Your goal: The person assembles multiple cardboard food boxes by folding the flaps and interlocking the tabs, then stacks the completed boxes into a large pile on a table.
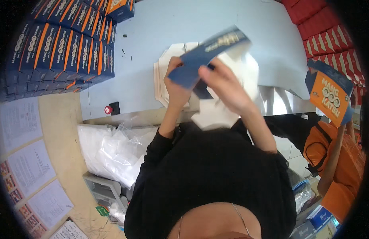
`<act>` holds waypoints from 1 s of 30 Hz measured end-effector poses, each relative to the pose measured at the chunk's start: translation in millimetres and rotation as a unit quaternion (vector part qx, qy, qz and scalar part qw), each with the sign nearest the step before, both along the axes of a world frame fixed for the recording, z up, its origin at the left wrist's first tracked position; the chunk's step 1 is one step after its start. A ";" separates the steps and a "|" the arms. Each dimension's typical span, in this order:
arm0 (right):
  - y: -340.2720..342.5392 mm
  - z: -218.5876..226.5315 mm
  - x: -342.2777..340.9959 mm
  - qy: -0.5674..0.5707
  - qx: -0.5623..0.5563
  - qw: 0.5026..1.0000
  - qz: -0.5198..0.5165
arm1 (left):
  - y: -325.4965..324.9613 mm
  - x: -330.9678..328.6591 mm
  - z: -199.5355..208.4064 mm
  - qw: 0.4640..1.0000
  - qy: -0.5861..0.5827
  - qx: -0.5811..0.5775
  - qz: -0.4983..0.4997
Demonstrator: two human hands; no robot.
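Note:
A partly folded navy-blue carton (210, 49) is held up over the table, tilted with its far end to the right and smeared by motion. My left hand (177, 85) grips its near left end, the fingers wrapped round the side. At the carton's lower edge is my right hand (230, 87), slightly blurred, its fingers stretched out toward the panel; whether it touches is hard to tell. Under both hands lie flat carton blanks (164, 75), pale side up. A white flap (214, 113) pokes over the table's front edge close to my body.
Stacked blue-and-orange boxes (69, 51) fill the left side of the light-blue table (164, 20). Red boxes (324, 44) stand at the far right. A co-worker in orange (340, 159) holds another orange-and-blue carton (330, 93). A small red-topped object (108, 109) and plastic bags (112, 149) are near the front edge.

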State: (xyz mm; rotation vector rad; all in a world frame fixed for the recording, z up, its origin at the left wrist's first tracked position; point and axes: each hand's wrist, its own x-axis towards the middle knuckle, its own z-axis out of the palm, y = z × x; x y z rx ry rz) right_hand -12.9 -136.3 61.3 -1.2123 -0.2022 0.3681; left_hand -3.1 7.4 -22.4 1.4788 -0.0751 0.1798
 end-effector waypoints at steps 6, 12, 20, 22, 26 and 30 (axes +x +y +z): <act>-7.1 -6.4 4.7 0.011 0.077 0.986 -0.150 | -9.1 6.7 16.7 0.979 -0.205 0.014 0.015; -27.6 -3.4 11.9 -0.253 -0.225 0.899 -0.277 | 7.8 -2.4 13.3 0.972 -0.188 0.119 0.072; 4.0 -21.2 -9.4 -0.107 -0.107 0.949 -0.276 | -25.6 -14.9 12.6 0.945 -0.265 0.083 0.172; -3.8 -33.8 2.5 -0.027 -0.042 0.979 -0.197 | -21.1 -17.1 6.8 0.973 -0.204 0.043 0.099; -26.5 -14.0 14.9 -0.198 -0.355 0.914 0.013 | -4.5 -10.8 42.2 0.896 -0.268 0.333 0.122; -12.4 -13.7 15.2 -0.329 -0.395 0.854 -0.077 | 15.0 -11.2 9.8 0.897 -0.150 0.387 -0.154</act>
